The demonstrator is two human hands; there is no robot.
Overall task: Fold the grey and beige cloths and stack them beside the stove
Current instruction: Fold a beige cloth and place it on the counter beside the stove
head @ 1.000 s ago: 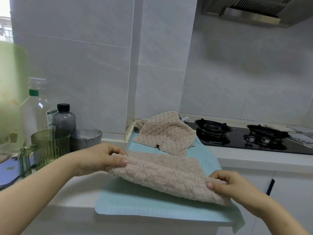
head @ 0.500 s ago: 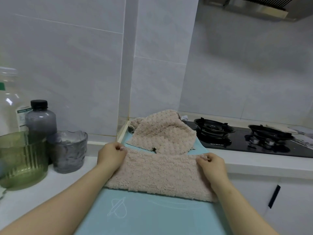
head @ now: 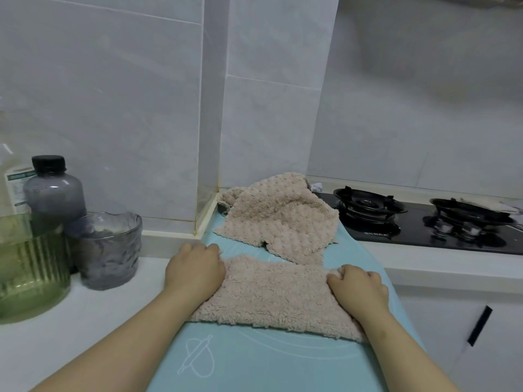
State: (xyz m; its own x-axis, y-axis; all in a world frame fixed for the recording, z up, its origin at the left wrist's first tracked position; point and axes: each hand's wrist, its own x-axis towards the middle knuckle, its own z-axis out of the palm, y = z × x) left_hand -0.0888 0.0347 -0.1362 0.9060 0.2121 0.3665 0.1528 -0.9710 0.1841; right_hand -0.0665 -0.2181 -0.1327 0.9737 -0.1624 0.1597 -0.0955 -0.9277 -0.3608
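Far to the left of the stove, a green jug, a grey bottle and a smoky glass cup are standing on the white worktop. Closer to the stove, the left hand is curling its fingers over the far left corner of the fluffy cloth. Its grip is closed on that corner, though the fingertips are hidden. The fluffy cloth is lying flat on the blue mat just left of the stove, as a band with its long axis running left to right, roughly along the stove's front edge. The right hand is bunching the far right corner, with its grip likewise closed on the pile. With one hand at each end, neither is nearer. The next fold probably means carrying one short end across along that axis to meet the other. Beyond it, the dimpled cloth is lying loosely spread against the stove's left edge, its near corner reaching the fluffy cloth's far edge.
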